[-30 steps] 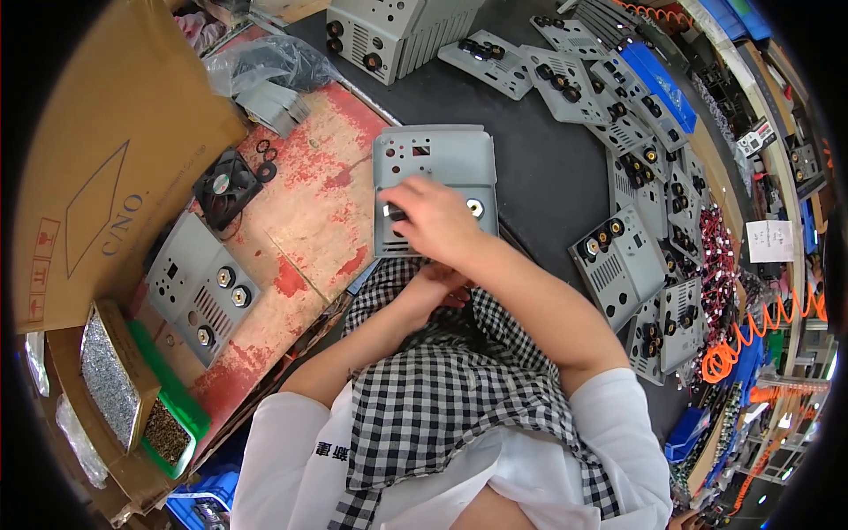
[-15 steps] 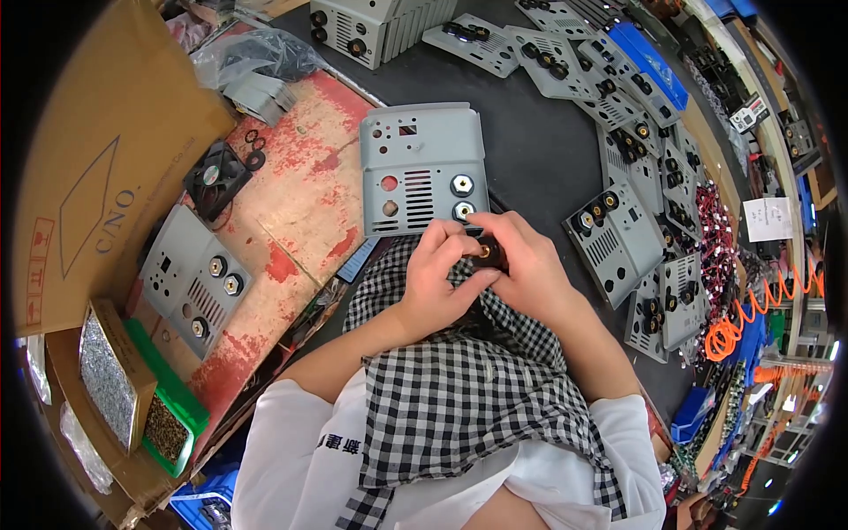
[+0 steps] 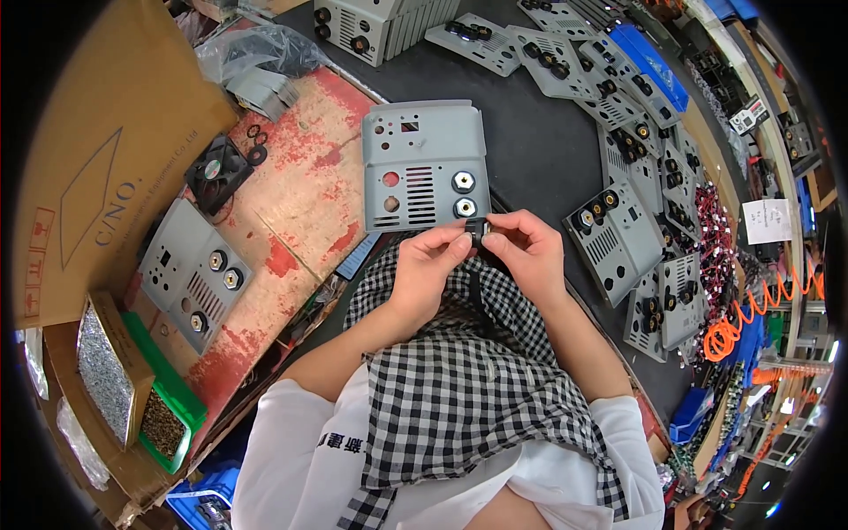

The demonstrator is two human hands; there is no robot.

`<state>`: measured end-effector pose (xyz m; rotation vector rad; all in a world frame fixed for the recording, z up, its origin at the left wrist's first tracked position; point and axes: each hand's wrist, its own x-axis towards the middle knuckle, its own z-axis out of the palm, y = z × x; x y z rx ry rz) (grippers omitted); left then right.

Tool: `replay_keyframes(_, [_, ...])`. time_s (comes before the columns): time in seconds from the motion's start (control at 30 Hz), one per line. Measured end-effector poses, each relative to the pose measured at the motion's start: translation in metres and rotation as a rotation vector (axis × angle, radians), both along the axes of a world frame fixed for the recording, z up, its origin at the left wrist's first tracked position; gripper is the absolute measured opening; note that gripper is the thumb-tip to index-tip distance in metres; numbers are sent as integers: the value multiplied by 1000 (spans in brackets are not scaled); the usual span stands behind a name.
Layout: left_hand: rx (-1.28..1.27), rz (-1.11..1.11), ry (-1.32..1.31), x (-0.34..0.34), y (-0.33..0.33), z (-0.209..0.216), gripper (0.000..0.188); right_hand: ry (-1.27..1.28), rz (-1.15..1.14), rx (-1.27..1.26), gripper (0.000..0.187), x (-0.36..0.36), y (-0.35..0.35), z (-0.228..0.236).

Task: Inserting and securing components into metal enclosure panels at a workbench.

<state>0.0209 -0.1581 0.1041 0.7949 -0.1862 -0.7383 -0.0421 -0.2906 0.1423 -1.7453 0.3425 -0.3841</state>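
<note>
Both hands, left hand [image 3: 430, 263] and right hand [image 3: 527, 250], pinch a small black socket [image 3: 478, 233] between fingertips, just below the grey front panel [image 3: 426, 166]. A loose pinch could drop it into the checked-apron lap.

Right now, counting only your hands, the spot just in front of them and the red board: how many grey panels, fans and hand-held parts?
Grey panels: 2
Black fan: 1
Black part, pinched between left hand and right hand: 1
Total: 4

head view — looks steeply down | close over workbench [image 3: 548, 159]
</note>
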Motion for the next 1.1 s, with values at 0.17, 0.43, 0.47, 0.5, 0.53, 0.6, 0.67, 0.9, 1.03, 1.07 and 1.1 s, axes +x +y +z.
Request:
replay_keyframes(0.17, [-25, -87, 180, -1, 5, 2, 15, -130, 88, -387, 21, 3, -3, 17])
replay_keyframes(0.43, [-209, -229, 429, -1, 3, -12, 19, -80, 79, -576, 21, 3, 3, 19])
replay_keyframes(0.47, [-206, -204, 433, -2, 1, -10, 20, -78, 77, -572, 21, 4, 2, 17])
replay_keyframes(0.5, [-220, -196, 448, -1, -1, -8, 19, -91, 78, -629, 20, 5, 0, 14])
replay_keyframes(0.53, [-215, -200, 450, -1, -2, -8, 19, -103, 77, -686, 20, 6, -3, 12])
replay_keyframes(0.6, [-255, -216, 563, -1, -3, -9, 17, -112, 79, -727, 20, 8, -6, 10])
replay_keyframes(0.67, [-248, -212, 592, -2, -1, -14, 15, -162, 175, -721, 20, 11, -7, 12])
replay_keyframes(0.9, [-306, -228, 517, 5, 15, -18, 20, -184, 252, -906, 21, 22, 11, 38])
replay_keyframes(1.03, [-311, -223, 570, 4, 13, -20, 23, -209, 331, -878, 19, 30, 4, 29])
replay_keyframes(1.07, [-320, -226, 574, 4, 13, -25, 24, -211, 334, -878, 19, 29, 3, 27])
replay_keyframes(1.1, [-340, -244, 596, 4, 13, -29, 23, -202, 373, -864, 19, 28, 1, 25])
